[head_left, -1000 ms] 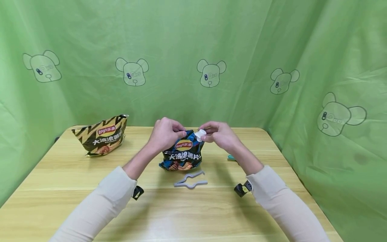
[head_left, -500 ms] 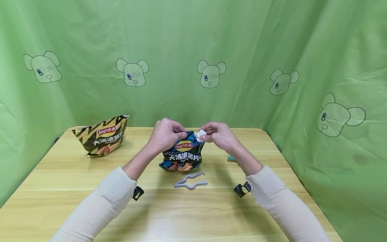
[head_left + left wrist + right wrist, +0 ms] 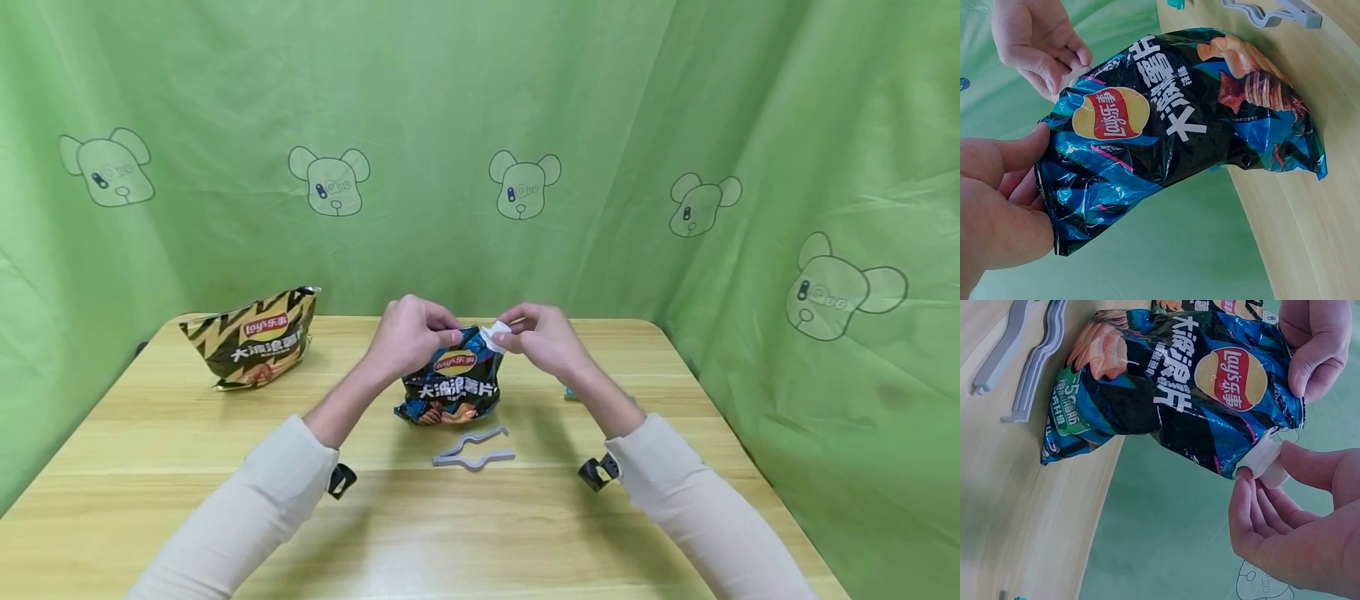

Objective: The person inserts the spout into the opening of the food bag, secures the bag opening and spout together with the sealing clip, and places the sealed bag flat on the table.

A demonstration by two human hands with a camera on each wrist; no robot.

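A blue and black bag of chips [image 3: 453, 392] stands on the table at the middle. My left hand [image 3: 408, 333] pinches its top edge between thumb and fingers, as the left wrist view also shows. At the bag's upper right corner, my right hand [image 3: 551, 342] holds a white plastic pour spout [image 3: 1263, 459] with a round end, thumb on one side and fingers on the other. The spout sits right at the corner of the bag, partly covered by the fingers. In front of the bag lies a grey bag clip [image 3: 442, 459], its two arms spread apart.
A brown and gold bag of chips [image 3: 258, 337] stands at the back left of the wooden table [image 3: 480, 533]. Something teal [image 3: 572, 394] lies partly hidden behind the right forearm. A green curtain [image 3: 427, 100] with bear-head drawings surrounds the table.
My right hand and forearm have shifted very slightly, still holding the spout at the bag's corner. The left hand keeps its pinch, and the grey clip and other bag stay put.
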